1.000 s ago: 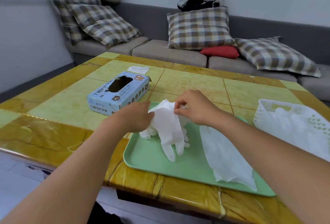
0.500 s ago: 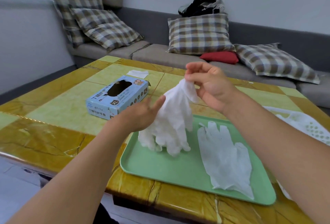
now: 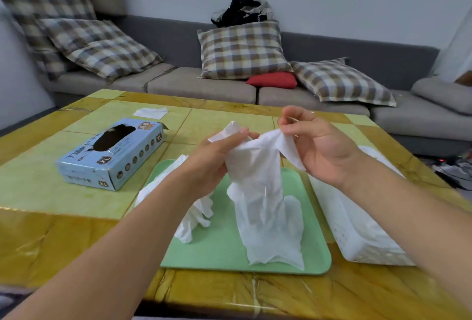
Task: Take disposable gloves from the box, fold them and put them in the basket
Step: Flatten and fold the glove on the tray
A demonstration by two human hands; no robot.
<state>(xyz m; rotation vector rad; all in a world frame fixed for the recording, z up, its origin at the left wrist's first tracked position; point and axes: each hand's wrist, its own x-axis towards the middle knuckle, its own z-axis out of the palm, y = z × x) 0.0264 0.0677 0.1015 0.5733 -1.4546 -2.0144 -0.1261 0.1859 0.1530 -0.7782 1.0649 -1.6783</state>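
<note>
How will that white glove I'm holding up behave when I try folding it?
Probably floppy: the glove droops in loose folds from where the left hand and right hand pinch its top. Likely very light, since fingertips alone carry it. It may not hold a crease, judging by its crumpled lower end.

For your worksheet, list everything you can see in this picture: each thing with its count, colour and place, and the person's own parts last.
Gloves: white, held above the tray; count unclear.
Gloves: white, heaped on the tray's left; count unclear.
Tray: one, green, table front.
Glove box: one, blue, left of the tray.
Basket: one, white, right of the tray.
Paper: one, white, behind the box.
Table: one, yellow-green.
Sofa: one, grey, behind.
Checked cushions: several, on the sofa.
Red cushion: one.
Left hand: grips the gloves.
Right hand: pinches the gloves.
</note>
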